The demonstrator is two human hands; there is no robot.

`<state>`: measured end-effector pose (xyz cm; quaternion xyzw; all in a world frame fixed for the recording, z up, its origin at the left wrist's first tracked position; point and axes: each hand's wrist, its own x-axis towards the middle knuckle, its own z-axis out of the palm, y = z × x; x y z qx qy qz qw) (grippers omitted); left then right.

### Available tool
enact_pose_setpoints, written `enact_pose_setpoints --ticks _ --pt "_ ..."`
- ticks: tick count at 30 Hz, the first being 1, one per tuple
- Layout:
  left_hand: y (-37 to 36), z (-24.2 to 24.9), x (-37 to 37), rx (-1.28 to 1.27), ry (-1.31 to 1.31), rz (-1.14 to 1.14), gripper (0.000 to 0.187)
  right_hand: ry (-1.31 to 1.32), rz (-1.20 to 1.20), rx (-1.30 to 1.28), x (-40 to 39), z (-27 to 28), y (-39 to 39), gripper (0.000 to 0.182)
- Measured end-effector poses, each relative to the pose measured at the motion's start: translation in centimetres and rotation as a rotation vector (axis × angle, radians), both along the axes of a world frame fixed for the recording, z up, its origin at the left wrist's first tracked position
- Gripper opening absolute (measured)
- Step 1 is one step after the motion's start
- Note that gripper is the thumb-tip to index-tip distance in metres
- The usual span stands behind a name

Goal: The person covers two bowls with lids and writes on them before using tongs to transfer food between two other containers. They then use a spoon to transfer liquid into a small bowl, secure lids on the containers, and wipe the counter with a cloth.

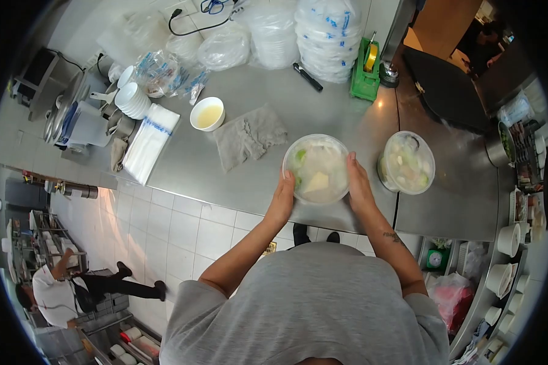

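Note:
Between my two hands is a round clear plastic container (316,167) with a lid, pale food and some green pieces showing through it. My left hand (282,196) wraps its left side, while my right hand (360,185) presses on the right side with the thumb near the rim. It is at the front edge of the steel counter (237,188). To the right stands a second lidded container (408,162) with similar contents. A crumpled grey cloth (249,135) lies to the left, beside a white bowl (207,114) of yellowish liquid.
Stacked plastic-wrapped containers (327,39) line the back wall, near a green tape dispenser (365,70) and a black marker (308,78). Folded white bags (152,143) and stacked white bowls (132,100) sit at left. A black tray (441,91) lies at right. Another person (61,292) is behind, lower left.

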<state>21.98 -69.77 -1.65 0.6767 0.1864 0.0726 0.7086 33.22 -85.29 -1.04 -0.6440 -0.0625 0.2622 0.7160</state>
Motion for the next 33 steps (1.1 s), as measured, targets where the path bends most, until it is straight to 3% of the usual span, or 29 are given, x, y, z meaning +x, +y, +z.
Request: enact_pose_setpoints --ticks 3,7,18,19,21,22,24,27,31,33 --pt "1.1 -1.9 1.7 -0.178 -0.068 0.04 0.077 0.012 -0.005 0.111 0.4 0.1 0.6 0.067" --pt "3.0 -0.4 4.2 -0.25 -0.082 0.043 0.076 0.02 -0.001 0.101 1.8 1.1 1.6 0.066" --pt "6.7 0.5 10.5 -0.4 -0.018 -0.099 0.073 -0.183 0.107 -0.31 3.8 1.2 1.7 0.076" --pt "7.2 0.9 10.5 -0.204 0.052 -0.09 0.067 -0.206 0.124 -0.352 4.2 1.1 1.6 0.075" --pt "8.3 2.0 9.8 0.188 0.181 -0.064 0.056 -0.425 -0.061 -0.532 5.9 -0.3 1.7 0.068" --pt "9.7 0.9 9.8 0.429 0.101 -0.017 0.049 -0.53 -0.156 -0.62 6.7 -0.7 1.9 0.065" --pt "12.5 -2.5 9.8 0.907 -0.066 0.085 0.039 -0.736 -0.201 -0.453 10.0 1.7 2.8 0.064" --pt "11.9 -2.7 8.0 1.415 -0.075 0.151 0.031 -0.98 -0.288 -0.3 15.6 8.0 6.0 0.06" --pt "12.6 -4.2 9.1 1.371 -0.112 0.177 0.019 -1.242 -0.558 -0.475 22.1 15.5 11.7 0.056" --pt "13.0 -4.3 9.6 1.375 -0.141 0.197 0.015 -1.193 -0.445 -0.685 25.3 17.0 13.1 0.058"
